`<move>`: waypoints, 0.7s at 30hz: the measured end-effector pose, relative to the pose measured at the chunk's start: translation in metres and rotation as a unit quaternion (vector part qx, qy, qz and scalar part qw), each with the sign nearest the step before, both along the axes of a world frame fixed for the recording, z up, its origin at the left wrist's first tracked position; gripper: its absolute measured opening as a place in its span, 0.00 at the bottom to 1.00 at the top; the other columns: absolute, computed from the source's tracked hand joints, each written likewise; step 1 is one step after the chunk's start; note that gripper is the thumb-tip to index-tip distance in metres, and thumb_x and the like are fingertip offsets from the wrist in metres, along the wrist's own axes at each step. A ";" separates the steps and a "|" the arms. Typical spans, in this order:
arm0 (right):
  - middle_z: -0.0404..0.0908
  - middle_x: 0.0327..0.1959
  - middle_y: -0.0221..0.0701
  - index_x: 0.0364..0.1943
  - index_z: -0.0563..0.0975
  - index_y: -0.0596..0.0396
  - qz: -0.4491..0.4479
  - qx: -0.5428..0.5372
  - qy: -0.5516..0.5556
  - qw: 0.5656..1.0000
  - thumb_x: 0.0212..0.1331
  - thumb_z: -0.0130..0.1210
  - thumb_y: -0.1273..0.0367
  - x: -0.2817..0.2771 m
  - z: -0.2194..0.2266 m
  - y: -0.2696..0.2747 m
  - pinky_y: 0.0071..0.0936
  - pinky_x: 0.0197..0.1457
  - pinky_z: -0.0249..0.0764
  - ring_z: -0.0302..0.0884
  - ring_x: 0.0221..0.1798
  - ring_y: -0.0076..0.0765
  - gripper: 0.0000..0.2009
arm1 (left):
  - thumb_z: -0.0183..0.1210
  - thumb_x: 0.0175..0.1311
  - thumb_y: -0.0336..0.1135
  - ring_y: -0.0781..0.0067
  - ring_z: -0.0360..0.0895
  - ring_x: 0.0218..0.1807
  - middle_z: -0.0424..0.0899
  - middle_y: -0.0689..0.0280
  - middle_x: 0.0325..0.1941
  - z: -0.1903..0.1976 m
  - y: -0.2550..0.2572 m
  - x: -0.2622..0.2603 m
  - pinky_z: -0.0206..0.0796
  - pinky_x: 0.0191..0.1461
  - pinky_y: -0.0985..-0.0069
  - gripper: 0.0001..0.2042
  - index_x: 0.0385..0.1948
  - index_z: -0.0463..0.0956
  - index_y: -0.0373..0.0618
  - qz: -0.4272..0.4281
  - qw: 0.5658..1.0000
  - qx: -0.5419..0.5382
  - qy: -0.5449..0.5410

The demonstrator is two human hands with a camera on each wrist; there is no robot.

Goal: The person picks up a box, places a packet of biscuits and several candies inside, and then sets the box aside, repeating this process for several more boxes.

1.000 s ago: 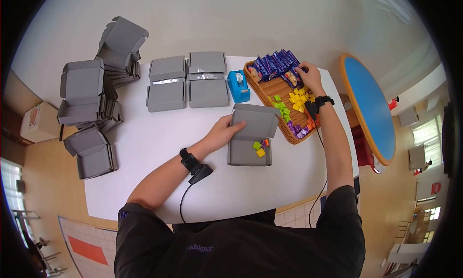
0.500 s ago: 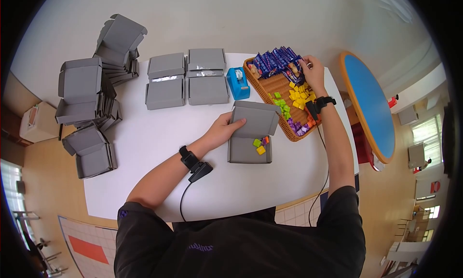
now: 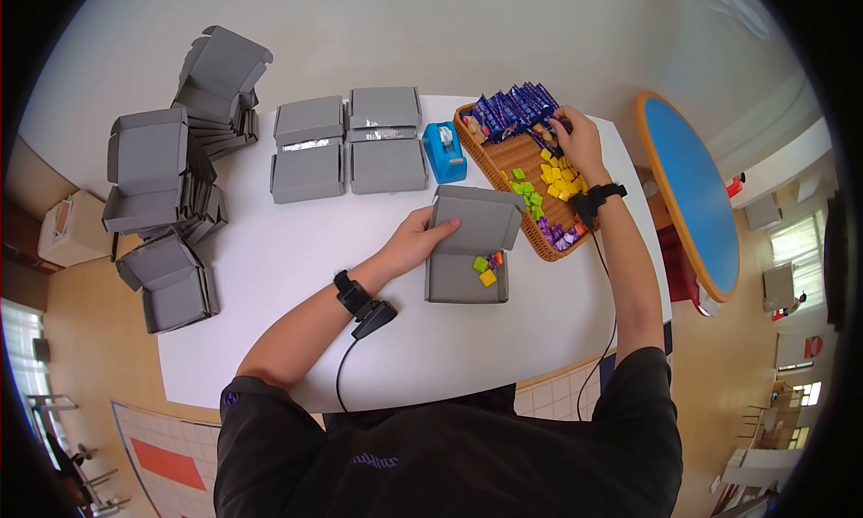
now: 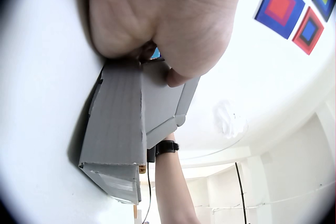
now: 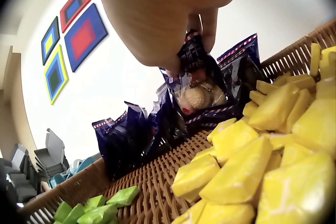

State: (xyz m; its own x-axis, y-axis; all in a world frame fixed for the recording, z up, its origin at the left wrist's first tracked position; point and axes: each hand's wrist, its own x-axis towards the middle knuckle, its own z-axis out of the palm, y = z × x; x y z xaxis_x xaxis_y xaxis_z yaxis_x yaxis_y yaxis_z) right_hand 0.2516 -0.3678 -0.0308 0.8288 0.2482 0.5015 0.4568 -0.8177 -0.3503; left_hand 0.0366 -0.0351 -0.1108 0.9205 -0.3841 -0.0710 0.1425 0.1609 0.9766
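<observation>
My left hand [image 3: 418,245] grips the raised lid of an open grey cardboard box [image 3: 467,289], its thumb on the lid's inner face. Inside the box lie a few small wrapped sweets [image 3: 486,271], green, yellow, orange and purple. Over at the wicker basket [image 3: 503,168], my right hand [image 3: 580,144] pinches the top edge of a dark blue snack packet [image 5: 197,90]. A clear window in that packet shows pale round pieces. More blue packets [image 3: 512,111] stand in a row beside it. Yellow sweets [image 5: 247,166] are heaped just below the hand.
Green sweets [image 3: 529,192] and purple sweets [image 3: 562,237] fill other parts of the basket. A blue tape dispenser [image 3: 445,153] stands left of it. Closed grey boxes [image 3: 388,165] sit at the back, and stacked open boxes [image 3: 151,163] line the table's left side.
My right hand stays at the packets and shifts slightly, the packet in its fingers tilting. My left hand and the open box keep their place.
</observation>
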 end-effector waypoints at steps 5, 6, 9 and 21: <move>0.86 0.34 0.38 0.39 0.79 0.55 0.049 -0.072 -0.034 0.996 0.62 0.67 0.71 -0.009 -0.001 0.007 0.36 0.44 0.80 0.86 0.37 0.45 0.08 | 0.57 0.80 0.42 0.73 0.81 0.59 0.86 0.60 0.57 0.004 0.001 -0.001 0.72 0.65 0.73 0.20 0.62 0.77 0.33 -0.004 1.000 0.000 0.011; 0.86 0.32 0.38 0.39 0.79 0.56 0.057 -0.084 -0.041 0.994 0.62 0.67 0.71 -0.009 -0.002 0.008 0.35 0.44 0.80 0.87 0.35 0.42 0.08 | 0.57 0.80 0.42 0.73 0.81 0.59 0.86 0.60 0.57 0.004 0.001 -0.001 0.72 0.65 0.73 0.20 0.62 0.77 0.33 -0.004 1.000 0.001 0.010; 0.86 0.32 0.38 0.39 0.77 0.56 0.049 -0.081 0.016 0.995 0.63 0.67 0.72 -0.014 0.004 0.011 0.34 0.43 0.80 0.87 0.35 0.41 0.08 | 0.55 0.81 0.42 0.73 0.82 0.56 0.87 0.60 0.55 0.001 0.000 -0.001 0.73 0.62 0.73 0.20 0.62 0.77 0.35 0.005 1.000 0.009 -0.003; 0.88 0.38 0.41 0.41 0.79 0.56 -0.089 -0.038 -0.014 0.995 0.60 0.70 0.66 0.002 -0.004 -0.002 0.39 0.45 0.80 0.86 0.42 0.49 0.13 | 0.58 0.80 0.42 0.73 0.81 0.59 0.86 0.60 0.58 0.004 0.000 -0.001 0.71 0.66 0.73 0.20 0.62 0.77 0.33 0.005 1.000 0.004 0.022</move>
